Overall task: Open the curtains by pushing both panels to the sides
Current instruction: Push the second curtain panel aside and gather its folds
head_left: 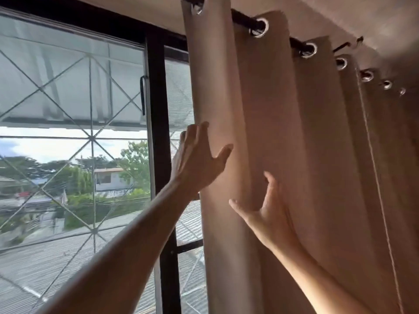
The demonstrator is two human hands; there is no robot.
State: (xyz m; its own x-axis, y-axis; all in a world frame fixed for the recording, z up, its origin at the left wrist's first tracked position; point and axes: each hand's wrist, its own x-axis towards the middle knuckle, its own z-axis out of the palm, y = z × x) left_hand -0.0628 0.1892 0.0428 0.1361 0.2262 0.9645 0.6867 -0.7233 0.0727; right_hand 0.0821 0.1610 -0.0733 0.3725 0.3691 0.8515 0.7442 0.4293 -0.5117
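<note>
Left fingers: I see them spread wide, tips curled past the leading edge of the curtain panel [272,137]; left hand [197,159] holds nothing.
Right fingers: splayed, palm flat on a fold; right hand [269,214] grips nothing.
Curtain panel: beige, bunched in folds toward the right end of the curtain rod [247,19], hung by metal eyelets [259,27].
Window [74,141]: I see it uncovered at left, black frame, diamond grille.
</note>
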